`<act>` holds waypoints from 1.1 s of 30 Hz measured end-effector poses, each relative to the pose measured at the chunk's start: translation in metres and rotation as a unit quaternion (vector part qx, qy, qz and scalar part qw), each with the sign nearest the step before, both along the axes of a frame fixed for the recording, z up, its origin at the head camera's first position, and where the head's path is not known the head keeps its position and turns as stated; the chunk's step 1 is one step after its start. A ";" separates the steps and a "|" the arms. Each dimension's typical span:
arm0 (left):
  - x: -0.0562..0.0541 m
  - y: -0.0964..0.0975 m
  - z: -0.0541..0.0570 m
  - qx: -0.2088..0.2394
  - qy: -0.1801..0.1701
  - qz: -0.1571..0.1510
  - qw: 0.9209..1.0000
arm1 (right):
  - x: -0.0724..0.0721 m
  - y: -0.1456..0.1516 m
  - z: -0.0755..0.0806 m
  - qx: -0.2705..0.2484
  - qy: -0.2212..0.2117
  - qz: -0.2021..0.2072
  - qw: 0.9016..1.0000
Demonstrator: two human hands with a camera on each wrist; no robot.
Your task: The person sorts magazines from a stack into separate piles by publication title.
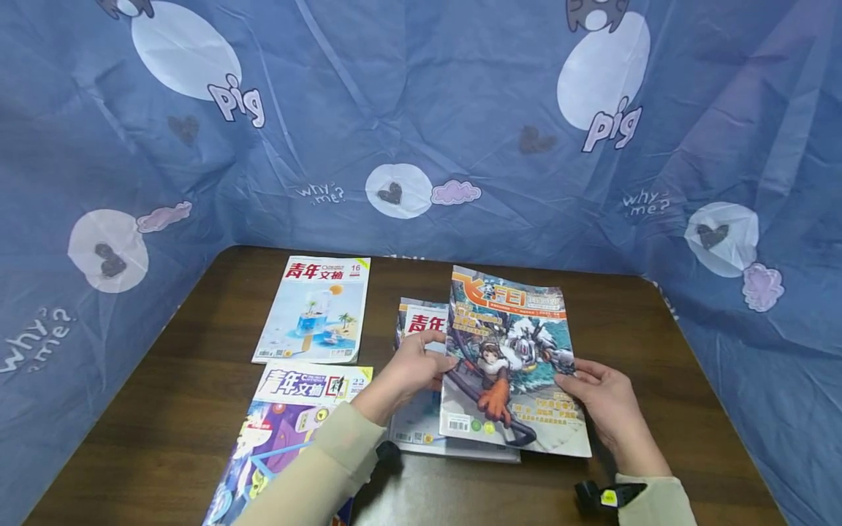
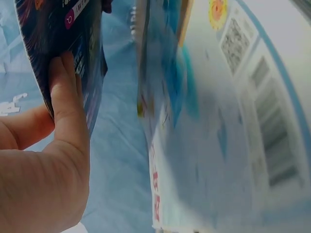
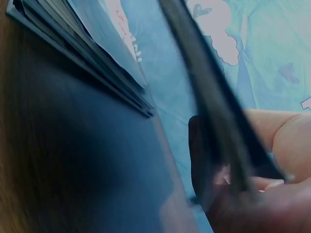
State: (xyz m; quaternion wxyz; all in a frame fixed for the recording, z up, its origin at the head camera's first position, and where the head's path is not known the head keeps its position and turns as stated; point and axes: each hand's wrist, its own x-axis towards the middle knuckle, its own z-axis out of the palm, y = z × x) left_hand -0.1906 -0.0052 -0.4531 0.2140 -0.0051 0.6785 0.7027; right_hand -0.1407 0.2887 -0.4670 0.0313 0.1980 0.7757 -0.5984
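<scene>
Both hands hold one magazine (image 1: pixel 513 365) with an illustrated cover and orange title, raised above a stack. My left hand (image 1: pixel 417 365) grips its left edge, thumb on the cover; in the left wrist view the fingers (image 2: pixel 68 107) lie against its underside. On the right edge, my right hand (image 1: pixel 601 402) pinches it with the thumb on top, and the right wrist view shows its edge (image 3: pixel 218 107) within the grasp. Below, partly hidden, lies a stack topped by a white magazine (image 1: pixel 421 431) with a red title. A gap separates it from the held magazine in both wrist views.
To the left on the brown table (image 1: pixel 658 351) lies a white magazine with a popsicle picture (image 1: pixel 316 314). Nearer is a purple magazine (image 1: pixel 283 416), partly covered by the left forearm. Blue printed cloth (image 1: pixel 408 109) hangs behind and along both sides.
</scene>
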 end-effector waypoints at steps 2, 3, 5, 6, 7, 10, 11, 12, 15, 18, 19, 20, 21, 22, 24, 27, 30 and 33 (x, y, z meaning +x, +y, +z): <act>0.000 0.005 -0.001 0.004 0.002 0.001 1.000 | 0.000 0.003 0.000 0.011 0.006 -0.001 1.000; 0.000 0.008 -0.002 0.006 0.003 0.001 1.000 | 0.000 0.005 0.001 0.019 0.008 -0.003 1.000; -0.002 0.014 -0.002 0.013 0.004 0.001 1.000 | 0.000 0.008 0.001 0.032 0.010 -0.007 0.999; -0.003 0.017 -0.002 0.015 0.004 0.001 1.000 | 0.001 0.010 0.002 0.039 0.010 -0.011 0.999; -0.004 0.020 -0.002 0.018 0.003 0.001 1.000 | 0.001 0.011 0.003 0.046 0.010 -0.013 0.999; -0.007 0.029 -0.002 0.017 -0.005 0.000 1.000 | 0.001 0.016 0.005 0.069 0.012 -0.019 0.997; -0.008 0.033 -0.002 0.011 -0.006 0.001 1.000 | 0.002 0.017 0.006 0.076 0.013 -0.020 0.997; -0.009 0.035 -0.001 0.007 -0.006 0.000 1.000 | 0.002 0.019 0.006 0.083 0.014 -0.023 0.996; -0.010 0.045 0.002 -0.013 -0.004 -0.003 1.000 | 0.001 0.026 0.007 0.096 0.015 -0.033 0.995; -0.012 0.056 0.003 -0.031 0.007 -0.013 0.999 | 0.001 0.034 0.007 0.099 0.012 -0.050 0.994; -0.012 0.060 0.003 -0.036 0.009 -0.015 0.999 | 0.001 0.036 0.007 0.101 0.013 -0.055 0.993; -0.013 0.064 0.003 -0.041 0.012 -0.017 0.999 | 0.002 0.039 0.007 0.103 0.013 -0.061 0.993; -0.013 0.068 0.003 -0.044 0.013 -0.020 0.999 | 0.002 0.042 0.007 0.107 0.012 -0.065 0.992; -0.013 0.072 0.003 -0.046 0.012 -0.021 0.999 | 0.002 0.045 0.007 0.111 0.012 -0.071 0.991; -0.014 0.081 0.005 -0.053 0.009 -0.018 0.998 | 0.002 0.052 0.008 0.121 0.014 -0.078 0.989; -0.015 0.093 0.009 -0.060 0.003 -0.006 0.998 | -0.001 0.062 0.010 0.136 0.011 -0.083 0.987; -0.018 0.104 0.013 -0.075 0.003 0.008 0.997 | -0.007 0.071 0.012 0.145 0.008 -0.083 0.986; -0.019 0.113 0.014 -0.080 0.009 0.016 0.997 | -0.012 0.079 0.015 0.152 -0.001 -0.081 0.985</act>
